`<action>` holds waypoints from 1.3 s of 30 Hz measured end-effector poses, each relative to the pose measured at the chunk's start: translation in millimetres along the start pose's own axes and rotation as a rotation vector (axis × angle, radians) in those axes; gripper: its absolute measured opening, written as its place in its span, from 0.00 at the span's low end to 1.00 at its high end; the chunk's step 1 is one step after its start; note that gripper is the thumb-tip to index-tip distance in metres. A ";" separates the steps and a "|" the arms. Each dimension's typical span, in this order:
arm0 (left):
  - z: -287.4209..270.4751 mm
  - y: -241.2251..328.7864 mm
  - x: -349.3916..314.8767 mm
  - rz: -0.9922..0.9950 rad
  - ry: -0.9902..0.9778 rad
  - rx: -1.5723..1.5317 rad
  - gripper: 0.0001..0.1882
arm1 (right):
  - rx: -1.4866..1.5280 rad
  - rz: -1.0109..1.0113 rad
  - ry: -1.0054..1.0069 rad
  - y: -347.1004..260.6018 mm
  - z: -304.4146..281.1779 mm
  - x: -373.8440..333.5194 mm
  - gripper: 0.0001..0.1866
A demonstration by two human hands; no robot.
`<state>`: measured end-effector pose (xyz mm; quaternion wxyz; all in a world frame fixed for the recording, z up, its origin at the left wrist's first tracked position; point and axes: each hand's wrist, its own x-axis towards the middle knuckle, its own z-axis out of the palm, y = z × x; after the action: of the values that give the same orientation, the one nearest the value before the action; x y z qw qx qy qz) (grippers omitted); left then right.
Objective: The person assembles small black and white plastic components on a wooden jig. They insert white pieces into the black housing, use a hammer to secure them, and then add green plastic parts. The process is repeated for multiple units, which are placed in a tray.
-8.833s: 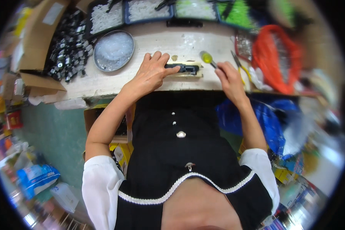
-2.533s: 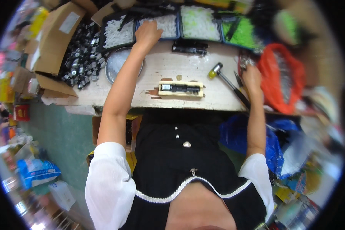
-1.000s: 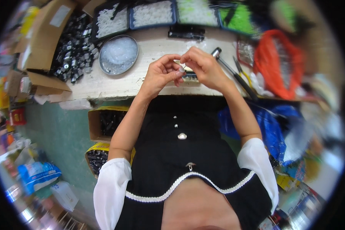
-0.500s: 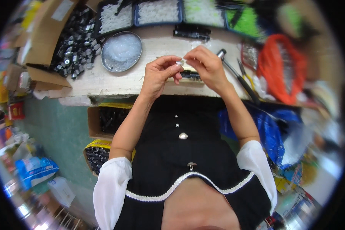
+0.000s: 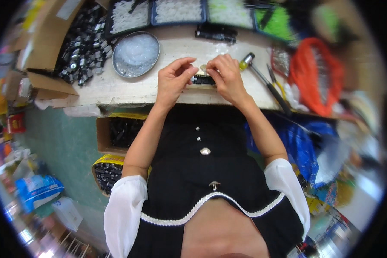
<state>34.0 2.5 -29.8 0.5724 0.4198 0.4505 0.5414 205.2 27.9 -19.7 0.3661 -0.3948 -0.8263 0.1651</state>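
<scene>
My left hand (image 5: 175,77) and my right hand (image 5: 226,75) meet over a black oblong part (image 5: 202,80) lying on a pale block at the front of the workbench (image 5: 129,88). Fingertips of both hands pinch a small pale piece just above that black part. What exactly the piece is stays too small to tell. A hammer with a yellow and black head (image 5: 247,59) lies just right of my right hand.
A round metal dish of clear small parts (image 5: 136,53) sits left of my hands. Trays of white and green pieces (image 5: 179,10) line the back. Black parts fill a cardboard box (image 5: 79,45) at left. An orange mesh bag (image 5: 316,75) lies right. Boxes stand under the bench.
My left hand came back from the far trays, and both hands joined above the black part. Over the last second they lowered slightly toward it.
</scene>
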 end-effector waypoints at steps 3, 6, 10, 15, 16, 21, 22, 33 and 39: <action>-14.3 -6.3 0.5 0.048 0.036 0.157 0.11 | -0.053 0.006 -0.092 5.0 8.8 -9.3 0.03; -18.4 -12.2 -0.1 0.103 0.028 0.311 0.09 | -0.075 0.001 -0.130 6.3 16.0 -11.8 0.04; -19.8 -20.7 1.3 0.173 -0.028 0.451 0.09 | -0.126 -0.040 -0.143 9.5 24.9 -11.7 0.04; -15.7 -18.1 5.3 0.167 -0.031 0.515 0.10 | -0.234 -0.079 -0.184 8.0 27.3 -9.5 0.05; -15.2 -16.7 6.6 0.169 -0.042 0.553 0.10 | -0.251 -0.088 -0.196 7.7 26.6 -8.8 0.05; -14.3 -16.8 16.3 0.185 -0.120 0.719 0.10 | -0.193 -0.053 -0.207 9.4 23.0 -8.6 0.04; -14.6 -15.6 17.8 0.178 -0.137 0.734 0.10 | -0.187 -0.046 -0.200 10.0 23.1 -9.2 0.04; 2.4 10.9 32.1 0.097 -0.345 1.267 0.11 | 0.045 0.087 0.007 32.7 -1.0 -7.9 0.05; 22.2 38.6 80.6 0.055 -0.603 1.262 0.13 | 0.238 0.342 0.086 42.0 -38.9 -12.4 0.05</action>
<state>46.8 85.4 8.0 0.3055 0.8150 0.4897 0.0507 261.3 44.3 -22.8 0.4116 -0.4899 -0.7057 0.3042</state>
